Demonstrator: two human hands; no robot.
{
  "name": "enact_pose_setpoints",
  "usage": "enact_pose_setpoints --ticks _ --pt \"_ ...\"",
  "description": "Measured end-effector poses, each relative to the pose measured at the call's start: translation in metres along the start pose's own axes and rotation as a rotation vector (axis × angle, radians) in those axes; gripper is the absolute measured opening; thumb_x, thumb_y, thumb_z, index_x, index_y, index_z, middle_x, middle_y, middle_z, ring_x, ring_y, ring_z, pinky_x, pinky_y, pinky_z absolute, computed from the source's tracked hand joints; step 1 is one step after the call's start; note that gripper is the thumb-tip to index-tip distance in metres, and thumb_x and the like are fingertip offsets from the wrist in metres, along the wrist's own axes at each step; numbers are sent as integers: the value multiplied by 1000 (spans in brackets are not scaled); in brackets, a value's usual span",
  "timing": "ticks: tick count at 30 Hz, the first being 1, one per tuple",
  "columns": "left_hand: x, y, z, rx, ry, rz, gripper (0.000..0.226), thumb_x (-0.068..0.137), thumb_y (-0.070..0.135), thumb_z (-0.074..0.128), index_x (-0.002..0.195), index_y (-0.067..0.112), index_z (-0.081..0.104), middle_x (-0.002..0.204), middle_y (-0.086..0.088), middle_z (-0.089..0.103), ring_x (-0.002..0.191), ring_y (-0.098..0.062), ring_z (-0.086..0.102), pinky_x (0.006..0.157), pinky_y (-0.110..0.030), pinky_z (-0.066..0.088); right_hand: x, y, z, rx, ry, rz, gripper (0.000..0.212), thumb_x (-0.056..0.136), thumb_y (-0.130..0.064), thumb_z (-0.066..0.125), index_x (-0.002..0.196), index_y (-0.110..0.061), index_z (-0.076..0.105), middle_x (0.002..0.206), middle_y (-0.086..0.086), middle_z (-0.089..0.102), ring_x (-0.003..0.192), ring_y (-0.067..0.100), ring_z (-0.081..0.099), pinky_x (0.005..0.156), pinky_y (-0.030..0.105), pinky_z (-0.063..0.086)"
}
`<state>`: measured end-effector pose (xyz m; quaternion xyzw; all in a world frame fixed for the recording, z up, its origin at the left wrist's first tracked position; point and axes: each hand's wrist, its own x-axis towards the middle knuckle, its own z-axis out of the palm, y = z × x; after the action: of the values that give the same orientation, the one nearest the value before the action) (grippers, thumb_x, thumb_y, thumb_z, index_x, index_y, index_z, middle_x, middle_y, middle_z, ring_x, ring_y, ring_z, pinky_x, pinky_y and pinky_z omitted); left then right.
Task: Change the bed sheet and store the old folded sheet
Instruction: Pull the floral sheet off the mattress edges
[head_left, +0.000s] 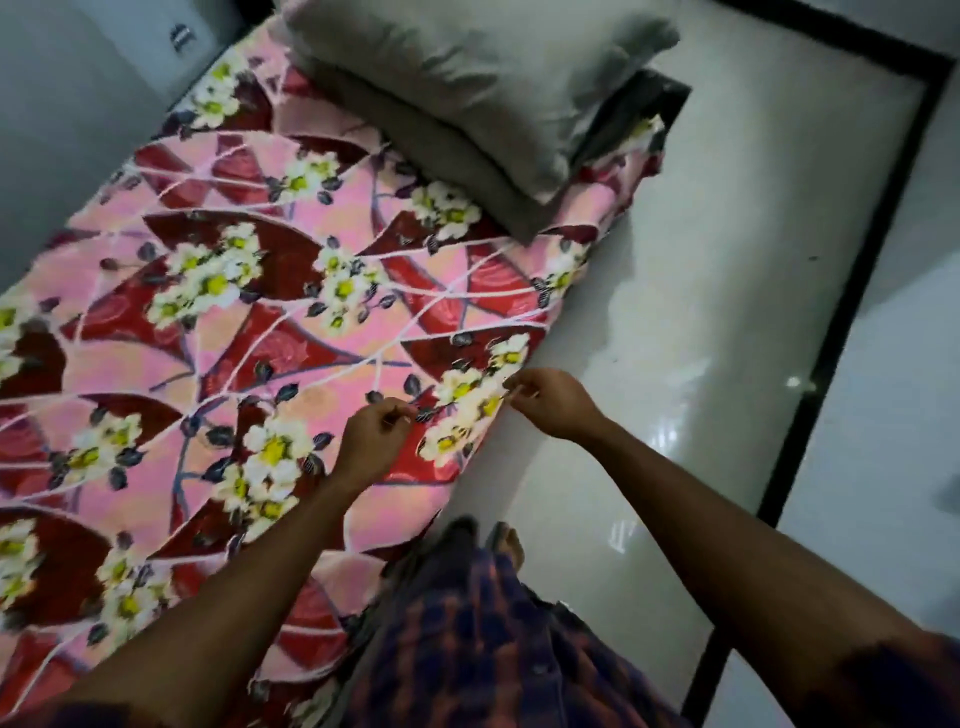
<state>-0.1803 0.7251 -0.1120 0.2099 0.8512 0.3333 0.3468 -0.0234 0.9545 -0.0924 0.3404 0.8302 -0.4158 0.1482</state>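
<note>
Head view. The bed (551, 312) is covered from end to end by the sheet (291, 322), a soft cloth printed with pink and dark red curved panels, thin pale lines, grey leaves and clusters of white flowers with yellow centres. The sheet is spread mostly flat over the bed and is draped down over the bed's floor-side edge.

Two plump grey pillows are stacked at the bed's far end. The upper pillow (483, 78) is lighter and lightly creased. The lower pillow (457, 171) is darker and is laid straight on the sheet.

A glossy white tiled floor (701, 312) is seen alongside the bed, crossed by a black strip (842, 312). On the bed's other side a plain pale wall (62, 104) is seen.

Both arms are stretched forward and down over the bed's near floor-side edge. The left hand (374, 434) is held knuckles up, its fingers curled, and a bit of the sheet is pinched between thumb and fingertips. The right hand (553, 405) is set just at the bed's edge, and the sheet's edge is pinched in the same way. A low ridge of cloth is raised between the two hands. A checked garment (467, 639) is seen beside the bed, below the arms.
</note>
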Motion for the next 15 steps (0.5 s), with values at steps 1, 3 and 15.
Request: enact_pose_setpoints --ticks 1,3,15 --pt "18 19 11 -17 -11 17 19 92 4 63 91 21 72 88 2 73 80 -18 68 74 -30 51 5 12 -18 9 21 13 26 91 -32 66 115 -25 72 106 0 74 99 20 68 85 31 52" --pt "52 56 31 -90 -24 48 20 93 5 61 93 21 72 88 2 73 79 -19 68 73 -36 56 17 30 -50 31 49 50 26 91 -30 65 115 -23 73 109 0 74 99 19 67 86 34 53" --pt "288 239 107 -113 70 89 16 89 18 60 92 29 72 91 8 74 87 -15 69 80 -34 56 199 85 -264 89 74 140 24 92 -26 65 114 -20 74 107 2 73 100 19 66 86 32 52"
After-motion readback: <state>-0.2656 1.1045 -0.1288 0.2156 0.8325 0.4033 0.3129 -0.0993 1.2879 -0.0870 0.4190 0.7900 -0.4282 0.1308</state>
